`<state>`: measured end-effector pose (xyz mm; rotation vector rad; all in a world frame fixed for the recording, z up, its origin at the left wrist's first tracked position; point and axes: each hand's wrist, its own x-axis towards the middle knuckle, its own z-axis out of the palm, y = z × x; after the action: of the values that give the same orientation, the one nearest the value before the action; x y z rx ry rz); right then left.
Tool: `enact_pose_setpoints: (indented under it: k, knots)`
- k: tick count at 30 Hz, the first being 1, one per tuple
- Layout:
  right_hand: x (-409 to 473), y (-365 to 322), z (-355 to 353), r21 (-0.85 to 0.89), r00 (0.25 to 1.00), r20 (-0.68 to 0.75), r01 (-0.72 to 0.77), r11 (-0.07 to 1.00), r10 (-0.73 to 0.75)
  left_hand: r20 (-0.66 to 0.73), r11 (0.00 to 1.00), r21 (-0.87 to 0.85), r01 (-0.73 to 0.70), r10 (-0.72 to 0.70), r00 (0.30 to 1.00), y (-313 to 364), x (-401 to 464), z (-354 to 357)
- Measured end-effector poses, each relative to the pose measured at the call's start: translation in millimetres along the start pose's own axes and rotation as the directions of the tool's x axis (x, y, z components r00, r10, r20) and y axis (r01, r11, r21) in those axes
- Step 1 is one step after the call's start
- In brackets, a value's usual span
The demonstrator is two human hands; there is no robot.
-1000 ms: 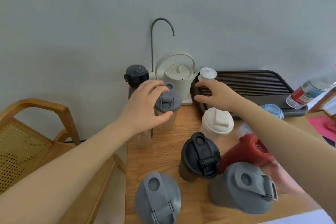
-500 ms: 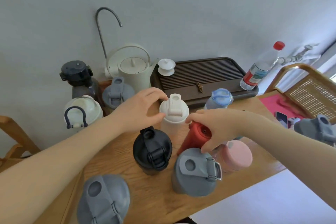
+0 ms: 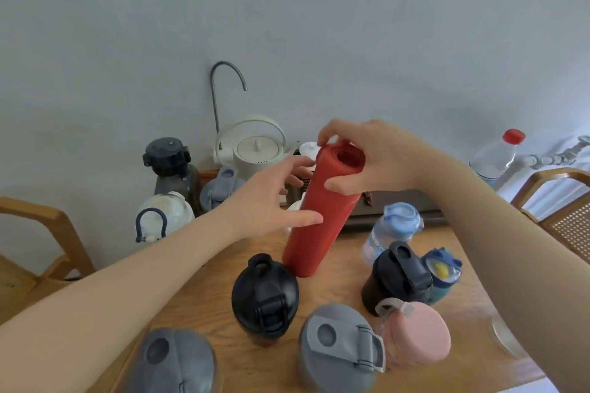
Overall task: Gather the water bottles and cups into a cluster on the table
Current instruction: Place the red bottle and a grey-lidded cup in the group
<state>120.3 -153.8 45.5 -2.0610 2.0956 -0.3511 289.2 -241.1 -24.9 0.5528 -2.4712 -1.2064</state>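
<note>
Since half a second ago we have raised the red bottle (image 3: 322, 210) off the worktop (image 3: 204, 290); it now hangs tilted, its top toward the wall, above the cluster of lidded bottles. Our right hand (image 3: 367, 159) grips its upper end, fingers (image 3: 329, 134) curled round the rim. Our left hand (image 3: 271, 201) reaches in with fingers spread, thumb touching the bottle's side.
</note>
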Motion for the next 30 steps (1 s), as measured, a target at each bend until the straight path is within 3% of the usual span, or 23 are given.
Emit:
enact_pose_setpoints:
  k: [8,15,16,18,20,21,23,25,27,30]
  knots:
    - [42.0,-42.0,-38.2,0.011,0.982,-0.171,0.086,0.996,-0.083,-0.268,0.967,-0.253,0.011,-0.081,0.96,28.2,13.2,-38.9]
    - [74.6,-65.4,-25.0,0.015,0.952,-0.278,0.14,0.99,-0.13,-0.32,0.976,-0.217,-0.01,-0.061,0.945,22.5,10.0,-82.8]
    - [77.5,-67.9,-24.5,0.06,0.946,-0.299,0.149,0.987,-0.125,-0.344,0.98,-0.198,-0.016,-0.055,0.937,21.2,9.5,-89.1]
    - [83.2,-68.2,-23.3,0.313,0.927,-0.36,0.223,0.923,-0.102,-0.389,0.984,-0.176,-0.036,-0.037,0.92,19.5,7.7,-103.8]
    - [91.7,-60.6,-12.8,0.645,0.91,-0.414,0.303,0.701,-0.012,-0.434,0.977,-0.199,-0.073,-0.021,0.901,16.2,5.3,-119.7]
    - [98.3,-54.4,0.2,0.754,0.914,-0.402,0.292,0.589,0.061,-0.456,0.97,-0.225,-0.093,-0.021,0.89,13.0,4.0,-126.8]
    - [111.9,-46.6,36.1,0.835,0.935,-0.3,0.161,0.526,0.189,-0.491,0.959,-0.258,-0.112,-0.03,0.871,3.0,0.7,-137.1]
    - [123.2,-40.8,74.8,0.805,0.965,-0.156,0.002,0.594,0.209,-0.499,0.965,-0.243,-0.099,-0.037,0.866,-8.0,-2.4,-141.9]
    - [127.2,-39.7,101.5,0.689,0.992,0.023,-0.103,0.718,0.121,-0.489,0.975,-0.209,-0.072,-0.04,0.872,-17.9,-4.1,-143.6]
    - [132.0,-43.0,126.2,0.501,0.96,0.274,-0.086,0.861,-0.063,-0.487,0.98,-0.193,-0.054,-0.048,0.872,-30.2,-5.5,-147.6]
